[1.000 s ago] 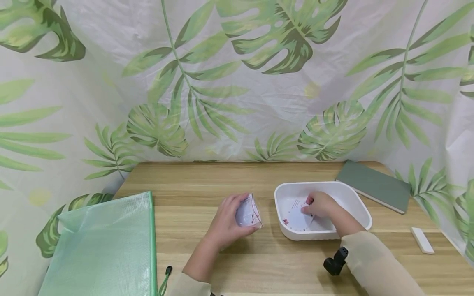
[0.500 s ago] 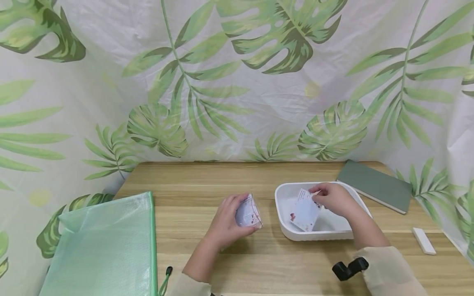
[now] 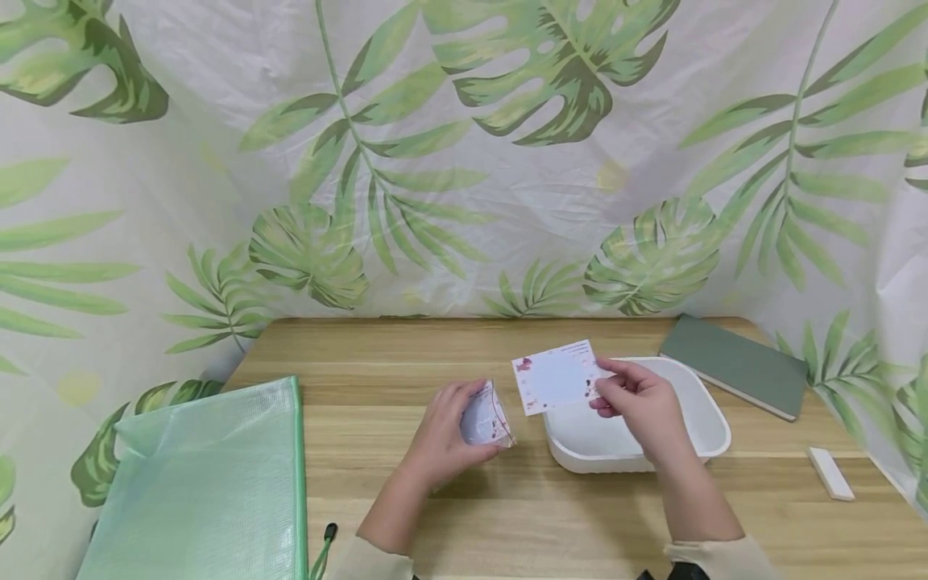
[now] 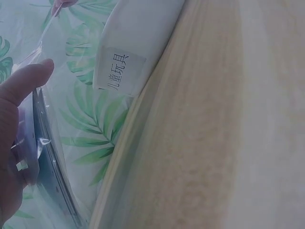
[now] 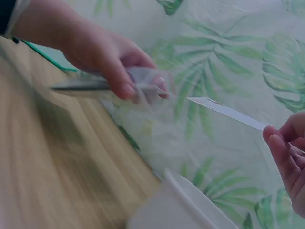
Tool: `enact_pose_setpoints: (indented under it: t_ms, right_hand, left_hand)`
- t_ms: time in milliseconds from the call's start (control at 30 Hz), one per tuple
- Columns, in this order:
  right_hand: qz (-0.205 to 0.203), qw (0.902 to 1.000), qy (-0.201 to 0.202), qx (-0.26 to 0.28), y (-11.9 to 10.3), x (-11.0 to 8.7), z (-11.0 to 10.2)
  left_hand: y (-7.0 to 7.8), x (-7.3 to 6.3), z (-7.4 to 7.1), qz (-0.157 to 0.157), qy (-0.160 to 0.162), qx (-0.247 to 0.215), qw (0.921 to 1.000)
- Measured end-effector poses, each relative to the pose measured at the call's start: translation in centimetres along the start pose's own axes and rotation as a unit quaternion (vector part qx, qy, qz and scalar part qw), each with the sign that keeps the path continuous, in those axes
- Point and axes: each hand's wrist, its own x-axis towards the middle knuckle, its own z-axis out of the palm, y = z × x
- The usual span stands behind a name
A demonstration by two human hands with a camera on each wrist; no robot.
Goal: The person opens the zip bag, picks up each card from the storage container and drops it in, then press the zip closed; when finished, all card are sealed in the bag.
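Note:
My left hand [image 3: 451, 435] grips a small clear plastic bag [image 3: 484, 417] above the table, with its mouth facing right. Several cards [image 4: 57, 176] show inside the bag in the left wrist view. Between thumb and fingers, my right hand [image 3: 645, 407] pinches a white card [image 3: 554, 379] printed with small red and brown pictures along its edges. The card hangs over the left rim of a white plastic bin [image 3: 580, 462], a short gap from the bag's mouth. In the right wrist view the card [image 5: 231, 113] is seen nearly edge-on.
A green mesh zip pouch [image 3: 203, 483] lies at the left, its pull cord [image 3: 324, 552] beside it. Behind the bin rests a dark green notebook [image 3: 732, 362]. A small white block [image 3: 830, 474] lies at the right. The bin's label [image 4: 119, 71] shows in the left wrist view.
My right hand has lifted the card out of the white bin and carried it up and left toward the bag. My left hand and the bag have stayed in place.

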Motion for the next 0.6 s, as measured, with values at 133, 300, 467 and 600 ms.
enact_pose_setpoints:
  t_ms: [133,300,467,600]
  right_hand:
    - [0.011,0.9999,-0.008,0.008,0.3,-0.5,1.6]
    - [0.022,0.9997,-0.009,0.009,0.5,-0.7,2.6]
    - [0.028,0.9995,-0.009,0.008,0.6,-0.8,2.8]
    - [0.034,0.9994,-0.006,-0.002,0.5,-0.9,2.9]
  left_hand:
    - [0.0,0.0,0.0,0.002,0.005,0.007,1.0000]
    - [0.1,0.0,0.0,-0.006,0.006,0.009,0.9999]
    - [0.1,0.1,-0.1,-0.011,0.013,0.013,0.9998]
    - [0.0,0.0,-0.2,-0.009,0.020,0.012,0.9997]
